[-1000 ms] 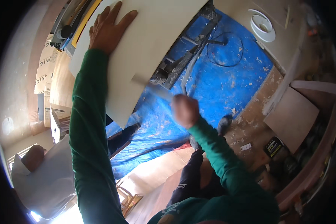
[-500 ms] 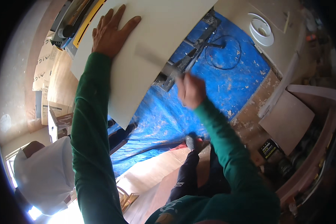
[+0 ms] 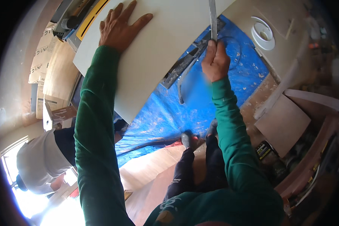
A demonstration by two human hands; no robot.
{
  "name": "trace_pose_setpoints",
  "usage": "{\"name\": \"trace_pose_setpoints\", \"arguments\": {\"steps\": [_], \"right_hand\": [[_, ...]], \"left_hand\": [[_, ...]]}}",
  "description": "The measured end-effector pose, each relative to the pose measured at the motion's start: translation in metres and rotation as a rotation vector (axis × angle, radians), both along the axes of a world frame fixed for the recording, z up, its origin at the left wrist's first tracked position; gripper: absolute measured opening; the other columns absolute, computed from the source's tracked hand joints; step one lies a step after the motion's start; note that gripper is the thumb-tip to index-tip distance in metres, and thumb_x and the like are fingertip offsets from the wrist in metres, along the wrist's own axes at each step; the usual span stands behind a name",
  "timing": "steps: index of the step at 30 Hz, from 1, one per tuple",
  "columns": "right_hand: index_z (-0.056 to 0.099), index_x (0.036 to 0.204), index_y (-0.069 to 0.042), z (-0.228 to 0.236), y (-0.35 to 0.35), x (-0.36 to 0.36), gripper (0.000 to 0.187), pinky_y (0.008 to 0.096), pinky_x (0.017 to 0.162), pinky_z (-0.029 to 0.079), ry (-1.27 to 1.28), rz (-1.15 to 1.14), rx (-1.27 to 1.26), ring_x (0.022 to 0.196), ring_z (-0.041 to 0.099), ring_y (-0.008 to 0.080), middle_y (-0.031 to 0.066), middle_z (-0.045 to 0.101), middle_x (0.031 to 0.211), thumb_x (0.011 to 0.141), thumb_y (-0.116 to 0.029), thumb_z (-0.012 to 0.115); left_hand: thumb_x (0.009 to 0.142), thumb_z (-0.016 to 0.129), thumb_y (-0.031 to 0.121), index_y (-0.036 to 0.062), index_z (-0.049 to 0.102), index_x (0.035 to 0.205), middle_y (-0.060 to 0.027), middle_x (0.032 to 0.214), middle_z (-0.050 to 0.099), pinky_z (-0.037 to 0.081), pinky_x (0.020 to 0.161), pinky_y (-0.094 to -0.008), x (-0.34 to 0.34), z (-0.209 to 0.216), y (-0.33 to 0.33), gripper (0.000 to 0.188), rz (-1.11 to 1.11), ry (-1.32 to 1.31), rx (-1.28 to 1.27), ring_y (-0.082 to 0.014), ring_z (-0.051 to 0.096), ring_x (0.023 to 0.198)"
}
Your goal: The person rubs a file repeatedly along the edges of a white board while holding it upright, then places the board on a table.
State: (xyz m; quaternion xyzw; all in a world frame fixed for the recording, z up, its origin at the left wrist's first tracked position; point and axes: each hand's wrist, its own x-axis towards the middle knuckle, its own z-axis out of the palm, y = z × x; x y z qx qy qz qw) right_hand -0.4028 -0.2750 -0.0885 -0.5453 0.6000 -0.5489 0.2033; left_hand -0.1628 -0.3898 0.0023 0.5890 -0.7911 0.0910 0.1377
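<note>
My left hand (image 3: 121, 32) lies flat with fingers spread on a large cream-white board (image 3: 158, 45). Beyond the board's right edge, my right hand (image 3: 216, 63) is closed around the lower end of a flat grey bar (image 3: 213, 19), which points away from me over the board's far right corner. Its exact kind does not show. A narrow dark strip (image 3: 181, 84) curves down from near that hand; whether it belongs to the bar I cannot tell. Under the board's edge sits a dark metal support (image 3: 176, 73).
A blue tarp (image 3: 165, 113) covers the floor below. At the right are a white roll (image 3: 262, 34) and a leaning brown panel (image 3: 284, 124). Far left, a yellow level-like tool (image 3: 92, 17) lies beside cardboard (image 3: 41, 56). A person in a white shirt (image 3: 43, 158) bends at the lower left.
My right hand has moved away and to the right, and the bar has swung from pointing left to pointing away. My left hand stays on the board. The other person has bent lower.
</note>
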Motion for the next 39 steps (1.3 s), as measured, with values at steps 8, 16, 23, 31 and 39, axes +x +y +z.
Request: {"name": "trace_pose_setpoints", "arguments": {"steps": [8, 16, 23, 31, 39], "right_hand": [[0.055, 0.08, -0.005, -0.026, 0.054, 0.019, 0.023, 0.0449, 0.049, 0.045, 0.264, 0.244, 0.014, 0.054, 0.057, 0.0376, 0.0182, 0.057, 0.063, 0.095, -0.022, 0.059], [0.061, 0.092, -0.001, -0.04, 0.115, 0.023, 0.015, 0.0425, 0.054, 0.05, 0.189, 0.368, -0.094, 0.064, 0.064, 0.0396, 0.0206, 0.063, 0.073, 0.092, -0.016, 0.06], [0.049, 0.084, -0.002, -0.012, -0.03, -0.007, 0.02, 0.0409, 0.044, 0.039, -0.029, 0.033, -0.099, 0.05, 0.054, 0.034, 0.0179, 0.05, 0.059, 0.099, -0.015, 0.052], [0.058, 0.091, 0.001, -0.057, 0.019, 0.017, 0.017, 0.0364, 0.045, 0.043, 0.075, 0.111, -0.093, 0.052, 0.058, 0.0316, 0.0161, 0.057, 0.061, 0.096, -0.015, 0.054], [0.056, 0.094, 0.001, -0.076, 0.021, 0.01, 0.012, 0.0373, 0.047, 0.046, -0.011, 0.219, -0.378, 0.053, 0.06, 0.0295, 0.0165, 0.057, 0.065, 0.093, -0.011, 0.056]], "left_hand": [[0.082, 0.051, 0.072, 0.0234, 0.046, 0.144, -0.0175, 0.15, 0.037, 0.018, 0.114, -0.053, 0.002, 0.001, -0.002, 0.08, 0.001, 0.0, -0.033, -0.0356, 0.031, 0.141], [0.086, 0.053, 0.065, 0.0228, 0.048, 0.142, -0.0164, 0.149, 0.04, 0.022, 0.113, -0.0524, 0.006, 0.0, 0.005, 0.07, 0.005, -0.026, -0.061, -0.0343, 0.033, 0.139], [0.088, 0.049, 0.064, 0.0156, 0.039, 0.147, -0.0222, 0.154, 0.029, 0.012, 0.117, -0.0507, -0.018, 0.04, 0.014, 0.077, 0.189, 0.032, 0.258, -0.0407, 0.02, 0.144], [0.083, 0.05, 0.07, 0.023, 0.045, 0.144, -0.0171, 0.151, 0.036, 0.019, 0.115, -0.0513, 0.01, 0.012, 0.001, 0.078, -0.003, 0.066, 0.061, -0.0359, 0.031, 0.14], [0.088, 0.051, 0.058, 0.0204, 0.045, 0.144, -0.0193, 0.151, 0.036, 0.025, 0.113, -0.047, 0.004, 0.02, 0.007, 0.068, -0.002, 0.05, 0.108, -0.037, 0.033, 0.139]]}}
